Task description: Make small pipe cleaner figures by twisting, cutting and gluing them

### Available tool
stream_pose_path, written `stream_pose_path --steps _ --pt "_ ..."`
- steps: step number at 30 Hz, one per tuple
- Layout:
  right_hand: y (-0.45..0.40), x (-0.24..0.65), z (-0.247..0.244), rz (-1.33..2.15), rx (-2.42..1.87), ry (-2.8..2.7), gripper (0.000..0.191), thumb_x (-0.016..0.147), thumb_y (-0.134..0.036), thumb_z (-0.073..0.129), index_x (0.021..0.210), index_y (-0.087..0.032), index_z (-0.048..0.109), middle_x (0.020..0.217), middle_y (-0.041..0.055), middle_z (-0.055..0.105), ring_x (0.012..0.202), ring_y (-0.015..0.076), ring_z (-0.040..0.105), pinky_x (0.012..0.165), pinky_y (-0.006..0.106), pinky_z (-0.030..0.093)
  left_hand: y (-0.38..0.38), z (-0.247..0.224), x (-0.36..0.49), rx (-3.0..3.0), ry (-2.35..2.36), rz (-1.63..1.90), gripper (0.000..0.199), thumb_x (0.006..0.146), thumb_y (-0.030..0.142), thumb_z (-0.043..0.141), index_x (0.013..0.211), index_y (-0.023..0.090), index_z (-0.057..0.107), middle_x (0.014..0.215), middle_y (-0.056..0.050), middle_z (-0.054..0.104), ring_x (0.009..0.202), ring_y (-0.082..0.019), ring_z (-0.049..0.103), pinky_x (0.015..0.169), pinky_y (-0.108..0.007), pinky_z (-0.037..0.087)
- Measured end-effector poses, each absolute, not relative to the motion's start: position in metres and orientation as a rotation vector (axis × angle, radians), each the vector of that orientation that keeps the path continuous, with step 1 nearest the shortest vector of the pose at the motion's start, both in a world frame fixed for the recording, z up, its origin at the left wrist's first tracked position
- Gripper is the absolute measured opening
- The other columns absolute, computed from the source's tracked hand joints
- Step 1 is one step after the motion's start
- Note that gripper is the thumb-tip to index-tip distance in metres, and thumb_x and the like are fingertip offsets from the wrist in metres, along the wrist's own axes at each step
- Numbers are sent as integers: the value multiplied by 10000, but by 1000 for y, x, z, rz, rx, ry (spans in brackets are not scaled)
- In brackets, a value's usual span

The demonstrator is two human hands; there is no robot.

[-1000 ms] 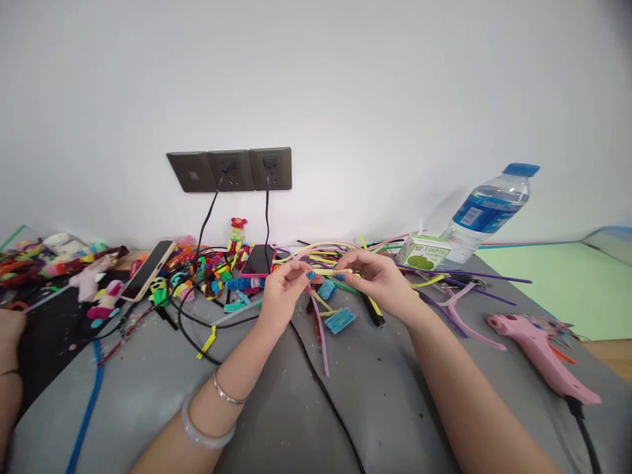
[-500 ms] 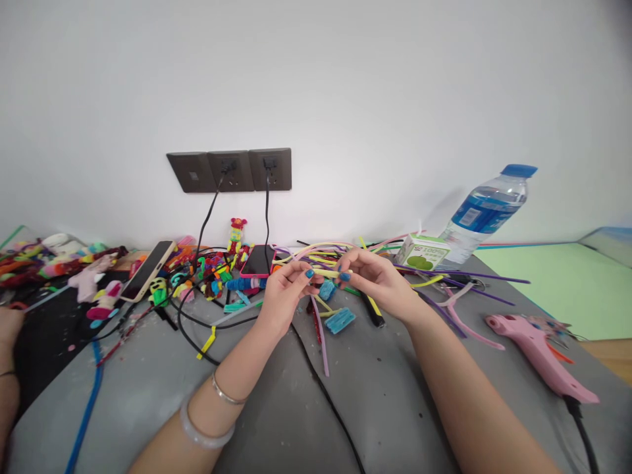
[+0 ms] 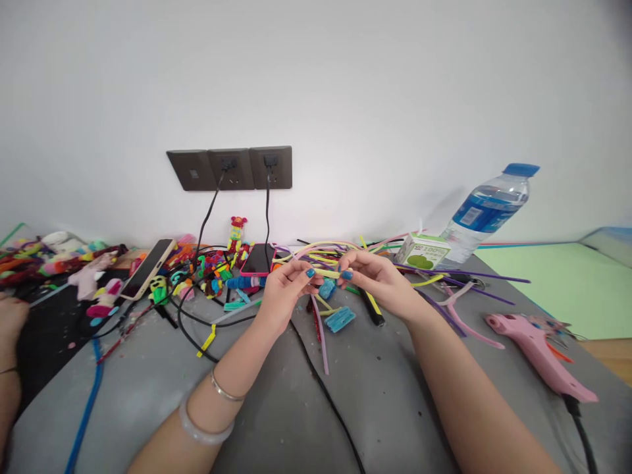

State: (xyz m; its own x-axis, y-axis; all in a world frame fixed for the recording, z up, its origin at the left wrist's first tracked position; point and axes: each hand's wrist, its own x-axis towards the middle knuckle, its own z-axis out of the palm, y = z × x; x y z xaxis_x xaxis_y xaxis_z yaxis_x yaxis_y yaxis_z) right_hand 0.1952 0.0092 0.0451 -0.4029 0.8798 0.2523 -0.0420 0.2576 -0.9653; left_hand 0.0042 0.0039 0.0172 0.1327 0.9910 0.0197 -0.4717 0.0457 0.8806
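Observation:
Between my two hands a short pale yellow strip [image 3: 326, 273] is stretched sideways above the table. My left hand [image 3: 291, 289] pinches its left end between thumb and fingers. At the right end, the thumb and fingers of my right hand [image 3: 372, 280] are closed on it. Just below the strip lie a blue fuzzy piece [image 3: 340, 319] and a smaller blue piece [image 3: 327, 288]. A black and yellow cutter [image 3: 372, 308] rests under my right hand. Colored pipe cleaners [image 3: 323, 247] are heaped behind both hands.
A pink glue gun [image 3: 540, 355] lies right, near a tilted water bottle [image 3: 488, 210] and a green-white box [image 3: 422, 252]. Small fuzzy figures [image 3: 103, 299], two phones [image 3: 151, 268] and black cables [image 3: 320, 388] are at left and middle. Another person's hand [image 3: 10, 322] is far left.
The yellow strip looks slightly more level between my fingers, which have barely moved. The other person's hand at the far left has shifted, and the reddish ring beside it is out of sight.

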Motion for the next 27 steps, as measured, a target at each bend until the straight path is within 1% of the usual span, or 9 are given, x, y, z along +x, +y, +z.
stream_pose_path --steps 4,7,10,14,17,20,24,27 --pt "8 195 47 1314 -815 -1643 324 825 -506 695 840 -198 596 759 28 604 694 163 597 688 301 514 4 17 4 891 758 1292 354 618 368 870 817 139 685 694 -30 716 643 -137 682 591 -229 549" --pt "8 197 47 1355 -792 -1680 310 847 -494 677 854 -195 595 756 26 599 701 158 584 711 296 502 2 18 5 892 757 1279 345 619 366 869 805 143 682 694 -27 715 640 -135 678 585 -227 542" --pt "9 200 43 1490 -741 -1700 287 882 -478 640 885 -196 583 748 15 576 700 150 555 708 287 482 0 20 6 891 757 1260 334 620 361 867 792 143 681 688 -23 707 642 -136 677 579 -225 534" --pt "9 203 39 1694 -631 -1644 279 891 -475 628 906 -206 554 697 -24 493 654 131 483 665 267 450 -3 23 8 875 743 1224 318 618 341 870 770 137 679 666 -14 686 610 -121 658 564 -218 526" --pt "7 202 39 1774 -578 -1617 278 885 -468 639 917 -208 547 686 -33 452 642 128 450 638 258 441 -4 24 10 834 712 1204 318 605 325 880 760 135 678 640 -2 671 588 -107 645 559 -207 527" --pt "6 201 40 1844 -512 -1609 263 897 -451 630 924 -203 548 690 -30 443 641 126 435 621 256 433 -5 23 12 781 678 1183 328 593 323 888 763 135 679 639 4 663 583 -95 637 570 -200 535" --pt "6 201 39 1834 -505 -1588 278 877 -465 651 891 -206 551 677 -33 447 621 124 431 614 265 420 -5 21 12 762 649 1121 336 607 327 880 791 139 672 650 7 649 591 -96 632 575 -204 542" --pt "8 200 39 1696 -653 -1535 299 835 -476 695 872 -209 565 674 -33 459 611 123 436 618 264 412 -4 21 11 769 669 1121 350 611 324 876 824 148 661 663 13 636 594 -93 620 571 -206 541"
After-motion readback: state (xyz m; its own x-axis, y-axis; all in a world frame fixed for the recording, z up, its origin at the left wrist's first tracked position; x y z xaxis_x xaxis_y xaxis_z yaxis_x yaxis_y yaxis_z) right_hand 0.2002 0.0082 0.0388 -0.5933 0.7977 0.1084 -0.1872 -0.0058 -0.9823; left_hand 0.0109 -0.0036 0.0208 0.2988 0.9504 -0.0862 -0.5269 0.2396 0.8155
